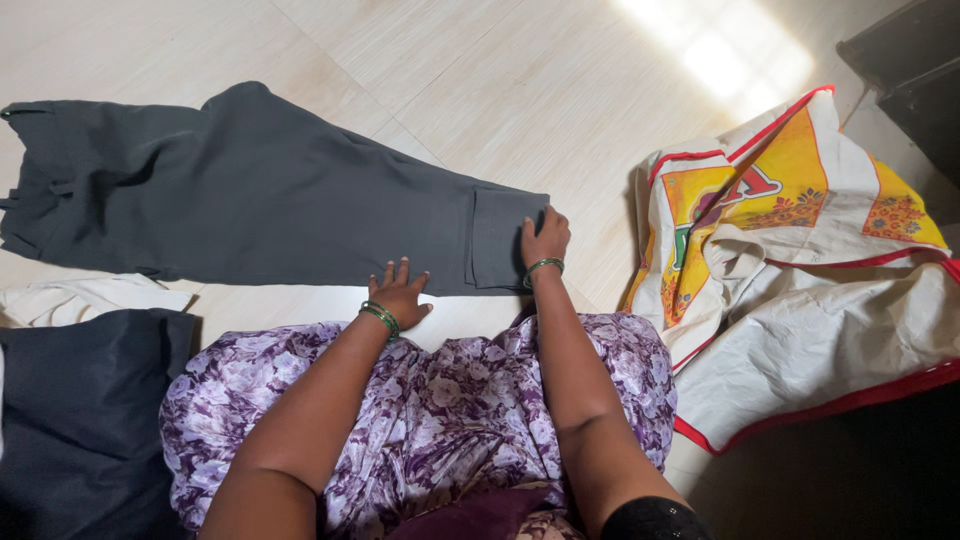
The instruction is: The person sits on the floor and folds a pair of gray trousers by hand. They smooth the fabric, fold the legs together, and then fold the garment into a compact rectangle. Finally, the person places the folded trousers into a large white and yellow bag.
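Dark grey trousers (250, 190), a purple floral garment (420, 400), and a cream bag (800, 260) with red trim and yellow panels.

Counted on the floor (520, 90): 1 pr of dark grey trousers (250, 190), laid flat. 1 cream cloth (80, 298), partly tucked under. 1 dark folded garment (80, 420) at the left edge. 1 cloth bag (800, 270), cream w/ red trim and yellow print. 2 hands are seen: left hand (398, 292) and right hand (545, 238). Green bangles (380, 317) are worn on both wrists; exact no. can't be told.
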